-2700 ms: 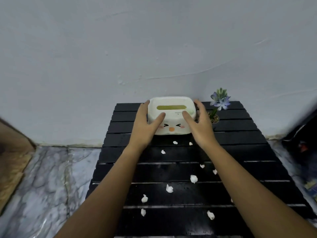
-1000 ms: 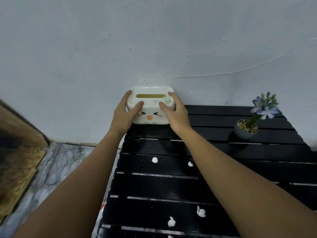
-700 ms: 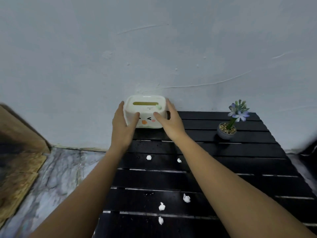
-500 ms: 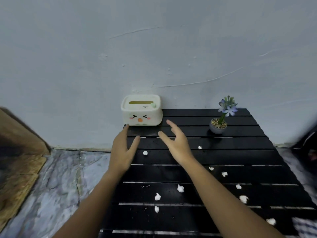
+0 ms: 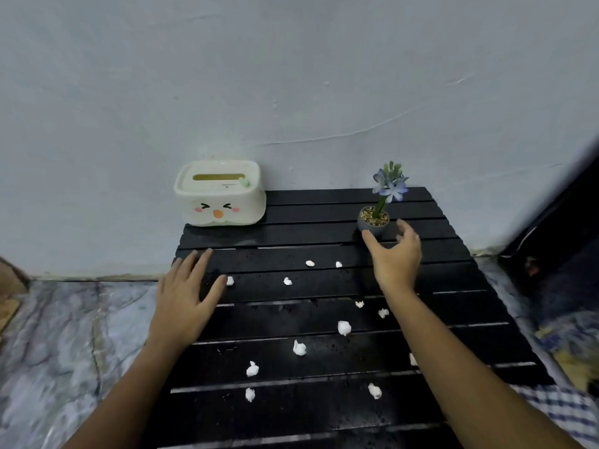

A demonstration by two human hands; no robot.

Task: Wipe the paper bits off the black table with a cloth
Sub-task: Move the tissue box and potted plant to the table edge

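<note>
Several small white paper bits (image 5: 344, 327) lie scattered over the black slatted table (image 5: 317, 413). A blue-and-white checked cloth (image 5: 564, 413) shows at the table's near right corner, partly cut off by the frame edge. My left hand (image 5: 184, 296) hovers flat and open over the table's left edge, fingers spread, holding nothing. My right hand (image 5: 393, 257) is open with fingers curved, just in front of the small grey flower pot (image 5: 372, 223), thumb and fingers close to it but apart from it.
A white tissue box (image 5: 220, 194) with a cartoon face stands at the table's far left corner against the pale wall. The pot holds a blue flower. Marbled floor lies left of the table, dark objects to the right.
Both hands carried the tissue box from the table's middle back to the far left corner and let go. The right hand has since moved right toward the flower pot.
</note>
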